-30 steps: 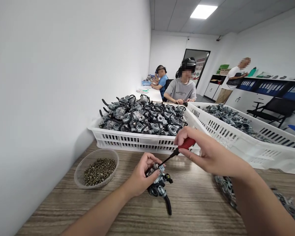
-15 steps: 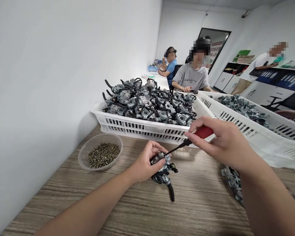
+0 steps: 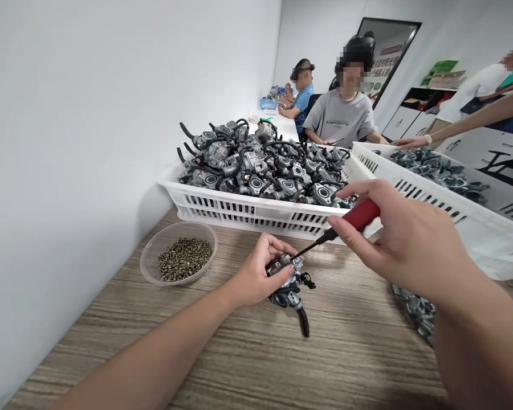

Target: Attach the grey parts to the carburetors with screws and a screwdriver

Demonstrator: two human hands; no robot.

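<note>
A small metal carburetor [image 3: 285, 297] with a black rubber hose rests on the wooden table, tilted, and my left hand [image 3: 263, 273] is closed around its upper part. My right hand [image 3: 404, 242] grips a screwdriver [image 3: 361, 216] by its red handle, thumb below and fingers above. The dark shaft slants down to the left, and its tip meets the top of the carburetor beside my left fingertips. My left fingers hide part of the carburetor's body. Left of my hands stands a clear round tub [image 3: 145, 265] of small brassy screws [image 3: 184, 259].
Behind my hands a white slotted basket [image 3: 222, 212] is heaped with carburetors [image 3: 256, 165]. Another white basket [image 3: 427, 199] with metal parts stands to the right. More metal parts [image 3: 414, 313] lie beside my right forearm. A wall borders the left; co-workers [image 3: 342, 117] sit beyond.
The view has shifted slightly, so my hands and carburetor appear a little further right. The screwdriver tip stays on the carburetor. Another person's arm now reaches to the right basket's rim.
</note>
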